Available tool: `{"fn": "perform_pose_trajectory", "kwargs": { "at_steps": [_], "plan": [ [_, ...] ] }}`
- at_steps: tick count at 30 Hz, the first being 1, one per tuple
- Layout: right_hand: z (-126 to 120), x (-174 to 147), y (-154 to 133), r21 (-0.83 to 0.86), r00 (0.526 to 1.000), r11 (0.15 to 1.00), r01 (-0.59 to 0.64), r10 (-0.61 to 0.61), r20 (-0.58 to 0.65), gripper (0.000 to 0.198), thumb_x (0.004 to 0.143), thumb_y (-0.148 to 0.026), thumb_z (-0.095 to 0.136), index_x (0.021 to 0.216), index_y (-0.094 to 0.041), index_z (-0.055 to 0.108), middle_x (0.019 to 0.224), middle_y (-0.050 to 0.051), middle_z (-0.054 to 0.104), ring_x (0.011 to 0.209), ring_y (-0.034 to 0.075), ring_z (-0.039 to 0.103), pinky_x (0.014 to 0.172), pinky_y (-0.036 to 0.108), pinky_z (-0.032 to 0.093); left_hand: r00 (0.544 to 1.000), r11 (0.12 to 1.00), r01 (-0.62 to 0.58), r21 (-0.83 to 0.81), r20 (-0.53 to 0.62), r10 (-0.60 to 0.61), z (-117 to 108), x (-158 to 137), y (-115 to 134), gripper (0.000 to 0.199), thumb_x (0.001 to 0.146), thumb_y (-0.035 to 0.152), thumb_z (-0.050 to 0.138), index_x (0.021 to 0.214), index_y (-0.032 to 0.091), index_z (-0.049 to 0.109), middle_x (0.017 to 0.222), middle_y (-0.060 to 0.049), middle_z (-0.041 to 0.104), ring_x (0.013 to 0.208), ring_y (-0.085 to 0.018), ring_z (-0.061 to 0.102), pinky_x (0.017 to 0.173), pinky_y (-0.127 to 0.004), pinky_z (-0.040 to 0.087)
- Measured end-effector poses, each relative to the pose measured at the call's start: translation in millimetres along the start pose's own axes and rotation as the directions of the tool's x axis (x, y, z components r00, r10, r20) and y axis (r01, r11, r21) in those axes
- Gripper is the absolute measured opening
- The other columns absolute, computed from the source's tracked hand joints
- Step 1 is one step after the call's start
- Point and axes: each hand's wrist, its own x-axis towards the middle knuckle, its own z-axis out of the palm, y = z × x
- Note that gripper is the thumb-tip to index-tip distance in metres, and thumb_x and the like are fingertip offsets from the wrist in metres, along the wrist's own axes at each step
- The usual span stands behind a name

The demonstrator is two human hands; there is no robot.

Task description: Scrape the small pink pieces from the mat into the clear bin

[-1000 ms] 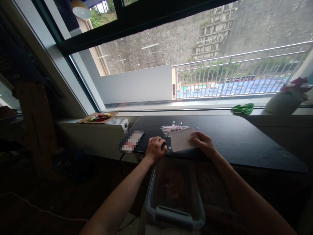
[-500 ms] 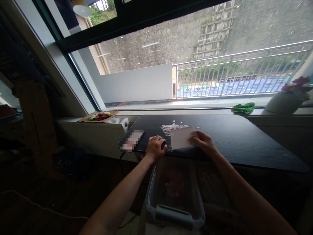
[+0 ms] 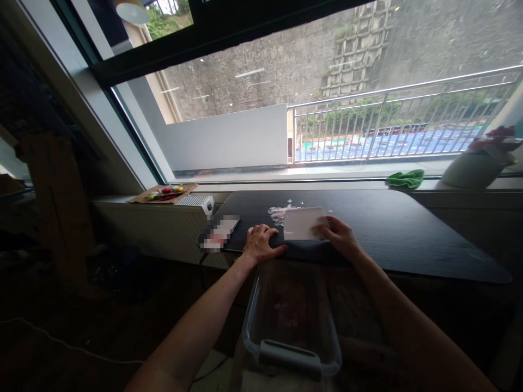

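Observation:
My right hand (image 3: 339,234) grips the right end of a thin, pale rectangular card (image 3: 303,224), held tilted over the dark table. Its lower edge is close to the tabletop; whether they touch I cannot tell. Just beyond the card lies a small heap of whitish scraps (image 3: 278,214), partly hidden by it. My left hand (image 3: 261,243) rests at the table's near edge, fingers apart and thumb stretched towards the card, holding nothing. Below the edge, between my forearms, stands a clear plastic box (image 3: 249,321) with a grey latch; something reddish shows dimly inside.
The dark table (image 3: 392,234) runs along the window. A phone-like blurred item (image 3: 220,233) lies at its left end. A radiator (image 3: 163,228) carries a cardboard piece (image 3: 139,198) with colourful items. On the sill are a green cloth (image 3: 405,179) and a whitish pot (image 3: 472,170).
The card's lower edge has risen slightly, and the card looks flatter from my side. My left thumb has stretched out to the right, opening the hand.

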Motion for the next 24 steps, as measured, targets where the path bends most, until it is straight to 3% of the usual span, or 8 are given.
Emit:
{"fn": "perform_pose_trajectory", "kwargs": {
  "at_steps": [6,12,16,24],
  "plan": [
    [1.2,-2.4,-4.8,-0.028,1.0,1.0,0.007,-0.007,0.021,0.04,0.065,-0.043,0.073,0.096,-0.018,0.066,0.088,0.007,0.074,0.08,0.023,0.069,0.071,0.038,0.058,0.999,0.999,-0.039,-0.018,-0.012,0.039,-0.4,-1.5,-1.6,0.048,0.072,0.059,0.066,0.107,0.025,0.064,0.107,-0.005,0.059,0.107,-0.025,0.052,0.107,-0.05,0.027],
    [0.0,0.0,-2.4,-0.04,0.999,0.999,0.004,-0.006,-0.042,0.036,0.065,-0.041,0.071,0.092,-0.018,0.067,0.086,0.007,0.074,0.078,0.023,0.07,0.07,0.038,0.059,0.998,0.997,-0.058,-0.049,-0.032,0.056,-1.2,-1.7,-2.2,0.025,0.091,0.038,0.047,0.102,0.027,0.065,0.102,-0.003,0.062,0.103,-0.02,0.054,0.104,-0.045,0.031],
    [2.7,1.3,-2.4,0.016,0.999,0.999,-0.029,0.029,0.017,0.044,0.062,-0.042,0.073,0.097,-0.018,0.065,0.086,0.006,0.075,0.08,0.024,0.071,0.074,0.04,0.059,0.998,0.999,-0.03,-0.023,-0.056,0.029,0.1,-2.1,-0.5,0.026,0.092,0.034,0.042,0.098,0.026,0.066,0.099,-0.003,0.062,0.102,-0.02,0.054,0.103,-0.045,0.031],
    [-0.3,-1.1,-4.7,-0.015,0.998,0.999,-0.045,0.046,0.053,0.034,0.062,-0.035,0.072,0.091,-0.019,0.069,0.085,0.004,0.074,0.077,0.023,0.069,0.072,0.038,0.058,0.989,1.0,0.011,0.027,-0.15,-0.006,5.9,-2.5,-0.5,0.022,0.089,0.029,0.044,0.093,0.025,0.065,0.095,-0.004,0.062,0.097,-0.021,0.054,0.099,-0.043,0.033]
  ]
}}
